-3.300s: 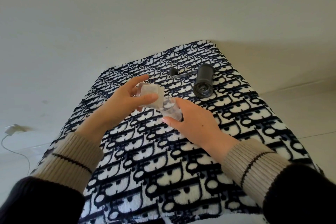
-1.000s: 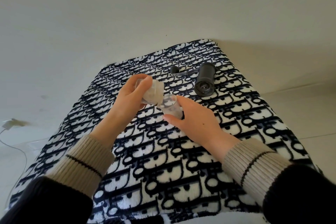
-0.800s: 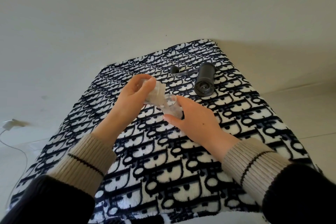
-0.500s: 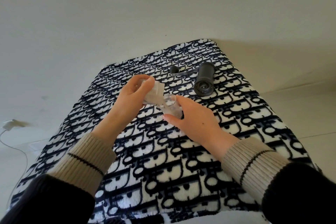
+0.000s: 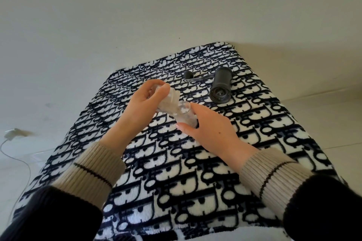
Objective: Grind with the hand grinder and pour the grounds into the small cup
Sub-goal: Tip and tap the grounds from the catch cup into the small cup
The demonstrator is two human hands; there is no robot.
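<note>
My left hand (image 5: 144, 106) holds a clear grounds jar (image 5: 168, 101) tilted mouth-down to the right, its rim over a small clear cup (image 5: 185, 113). Pale, whitish grounds show inside both. My right hand (image 5: 211, 130) is wrapped around the small cup, which stands on the patterned blanket (image 5: 176, 172). The black hand grinder body (image 5: 221, 88) lies on its side at the far right of the blanket, open end toward me, with its crank handle (image 5: 193, 78) stretching left from it.
The black-and-white blanket covers a raised surface, with bare pale floor around it. A white plug and cable (image 5: 11, 139) lie on the floor at the left. The near part of the blanket holds only my sleeves.
The jar in my left hand has tipped further toward the cup and stays over its rim. My right hand and the grinder have not moved.
</note>
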